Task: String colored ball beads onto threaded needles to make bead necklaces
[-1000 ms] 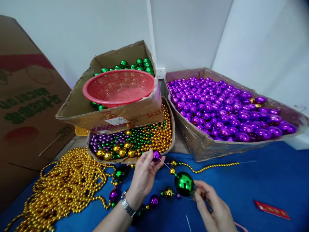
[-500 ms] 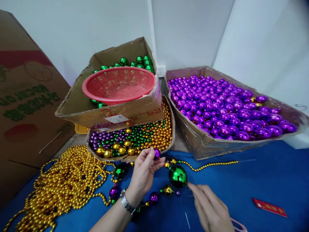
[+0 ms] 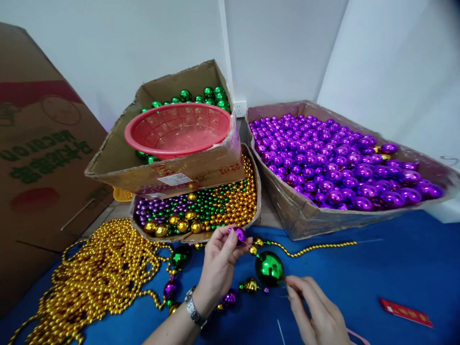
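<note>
1. Compared with a second ago, the green ball (image 3: 270,268) and small gold bead (image 3: 253,250) sit closer to the purple ball (image 3: 239,235), all lower centre; less bare thread shows between.
2. Left hand (image 3: 214,266) pinches that purple ball, thumb against fingers. Right hand (image 3: 316,306), apart from it, has thumb and forefinger pressed together at the green ball's lower right edge.
3. A gold ball (image 3: 174,307) has come into view left of the metal watch (image 3: 195,307).
4. Surface: blue, with a gold bead heap (image 3: 104,268) lower left and a red card (image 3: 406,312) lower right.
5. Room: pale walls (image 3: 287,48); purple-ball box (image 3: 302,223) at right; upper box (image 3: 208,167) with a pink basket (image 3: 176,115) over green balls, left of centre (I count it stacked above the mixed-bead box (image 3: 196,237)).
6. Hard to make out: whatever the right fingertips grip. My left wrist view partly covers another purple ball (image 3: 230,298); the bottom edge crops a pink loop (image 3: 357,337).
</note>
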